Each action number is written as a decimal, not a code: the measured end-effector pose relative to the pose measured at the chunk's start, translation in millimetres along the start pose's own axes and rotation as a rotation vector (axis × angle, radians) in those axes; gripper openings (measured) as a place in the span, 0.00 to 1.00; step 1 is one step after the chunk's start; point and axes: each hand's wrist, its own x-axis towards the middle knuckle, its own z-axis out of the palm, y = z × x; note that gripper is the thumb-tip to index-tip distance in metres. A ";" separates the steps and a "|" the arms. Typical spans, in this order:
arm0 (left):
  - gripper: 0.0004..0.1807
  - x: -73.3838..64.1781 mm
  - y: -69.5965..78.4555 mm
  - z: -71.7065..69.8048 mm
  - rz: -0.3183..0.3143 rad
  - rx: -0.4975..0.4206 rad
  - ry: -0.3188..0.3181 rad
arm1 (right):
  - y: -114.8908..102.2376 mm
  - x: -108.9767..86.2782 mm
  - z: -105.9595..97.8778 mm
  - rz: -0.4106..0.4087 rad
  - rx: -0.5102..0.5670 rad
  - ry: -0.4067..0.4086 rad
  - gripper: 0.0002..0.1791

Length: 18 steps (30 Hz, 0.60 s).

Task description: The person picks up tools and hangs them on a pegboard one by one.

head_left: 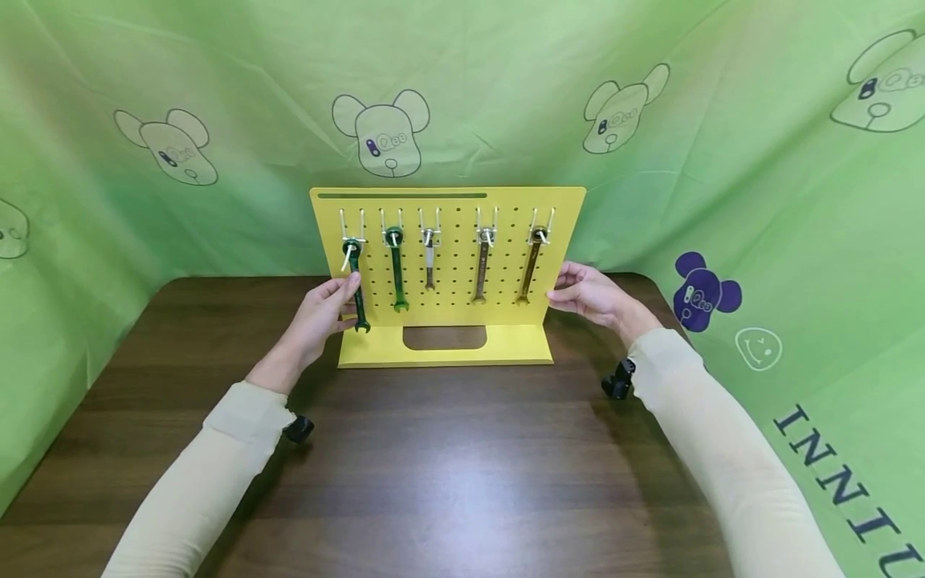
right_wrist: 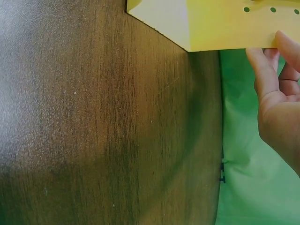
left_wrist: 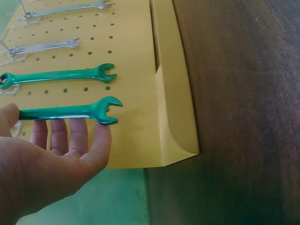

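My left hand (head_left: 318, 313) pinches a green wrench (left_wrist: 61, 113) between thumb and fingers. The ring end of that wrench is at the leftmost hook of a yellow pegboard (head_left: 451, 317), and its open jaw end points down. In the left wrist view, the fingers pass behind the shank, in front of the board. My right hand (head_left: 588, 295) grips the board's right edge, thumb in front and fingers partly hidden behind. To the right of the held wrench hang a second green wrench (head_left: 397, 277), a short silver wrench (head_left: 429, 261), a longer silver wrench (head_left: 482, 269) and a dark bronze-looking wrench (head_left: 531, 269).
The pegboard's folded base (head_left: 441, 359), with a rounded cutout, stands on a dark wooden table (head_left: 462, 449). Behind it hangs a green printed curtain (head_left: 506, 96), which also runs along the right side. Black wrist cameras (head_left: 619, 379) sit at both cuffs.
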 end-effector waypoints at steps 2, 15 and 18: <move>0.35 2.3 -3.2 0.4 -0.017 0.015 0.009 | 0.8 -0.6 -0.8 -0.003 0.005 0.004 0.17; 0.35 8.3 -13.2 3.5 -0.063 0.049 0.072 | 2.6 -0.5 -1.2 -0.016 -0.002 -0.009 0.17; 0.35 8.7 -13.9 3.5 -0.063 0.052 0.068 | 1.1 -0.4 -0.2 -0.007 -0.001 0.004 0.17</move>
